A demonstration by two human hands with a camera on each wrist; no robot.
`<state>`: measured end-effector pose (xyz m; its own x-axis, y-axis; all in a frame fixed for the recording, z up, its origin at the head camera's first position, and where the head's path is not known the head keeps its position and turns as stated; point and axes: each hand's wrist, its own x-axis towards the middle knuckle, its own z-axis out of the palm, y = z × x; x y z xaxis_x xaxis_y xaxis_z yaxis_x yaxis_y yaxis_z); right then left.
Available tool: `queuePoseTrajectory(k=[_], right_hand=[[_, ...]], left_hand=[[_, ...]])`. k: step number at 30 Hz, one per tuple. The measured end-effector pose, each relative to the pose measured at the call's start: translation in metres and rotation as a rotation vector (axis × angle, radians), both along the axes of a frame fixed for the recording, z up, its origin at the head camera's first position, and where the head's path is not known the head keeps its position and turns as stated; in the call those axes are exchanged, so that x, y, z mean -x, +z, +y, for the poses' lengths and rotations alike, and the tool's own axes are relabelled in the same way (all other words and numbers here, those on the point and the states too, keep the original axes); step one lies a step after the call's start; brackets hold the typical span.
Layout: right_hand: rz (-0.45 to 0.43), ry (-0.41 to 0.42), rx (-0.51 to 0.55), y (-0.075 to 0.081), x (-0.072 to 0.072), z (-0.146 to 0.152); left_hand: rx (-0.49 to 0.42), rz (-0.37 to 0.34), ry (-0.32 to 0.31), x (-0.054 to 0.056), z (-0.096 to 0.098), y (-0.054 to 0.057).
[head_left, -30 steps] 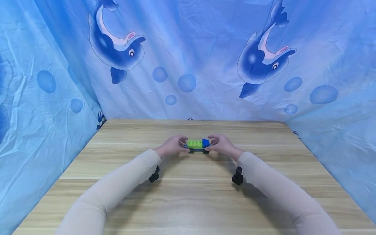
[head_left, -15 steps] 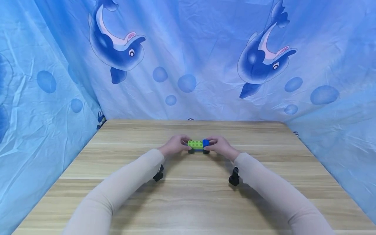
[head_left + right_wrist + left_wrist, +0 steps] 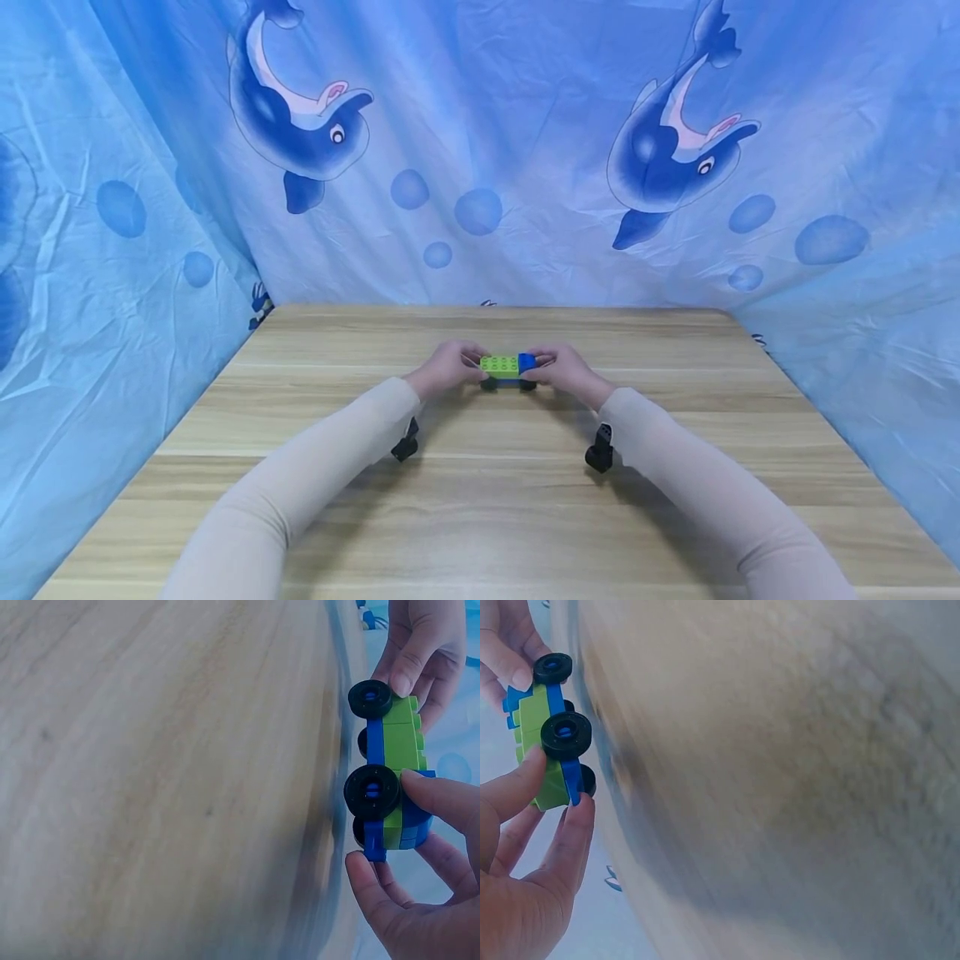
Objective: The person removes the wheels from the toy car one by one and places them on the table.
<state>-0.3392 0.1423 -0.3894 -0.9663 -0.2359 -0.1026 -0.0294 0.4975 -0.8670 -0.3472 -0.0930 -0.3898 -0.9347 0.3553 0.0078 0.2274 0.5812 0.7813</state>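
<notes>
A toy car built of bricks (image 3: 499,367) is held between both hands over the middle of the table. Its body is lime green with studs on top, set on a blue base with black wheels (image 3: 372,792). A blue brick (image 3: 527,362) sits at the car's right end. My left hand (image 3: 448,367) pinches the green left end, thumb on the side near a wheel, as the left wrist view shows. At the other end, my right hand (image 3: 564,371) grips the car with its thumb beside the blue brick.
The wood-grain table (image 3: 480,483) spreads out below the hands. Blue curtains (image 3: 525,167) printed with dolphins and bubbles hang behind it and at both sides. A black wrist camera (image 3: 405,442) sits under the left sleeve, another wrist camera (image 3: 600,450) under the right.
Both hands have moved slightly inward, and their fingers have closed onto the two ends of the toy car. In the last half second almost nothing has moved.
</notes>
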Motion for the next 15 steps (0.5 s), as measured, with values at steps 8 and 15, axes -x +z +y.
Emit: queuePoseTrajectory(k=[8,15], right_hand=[[0.011,-0.01,-0.015,0.005,-0.003,0.0],[0.026,-0.007,-0.052,0.017,-0.007,0.003]], left_hand=[[0.011,0.007,0.022,-0.006,0.0,0.009],[0.023,0.056,-0.013,-0.008,0.0,0.022]])
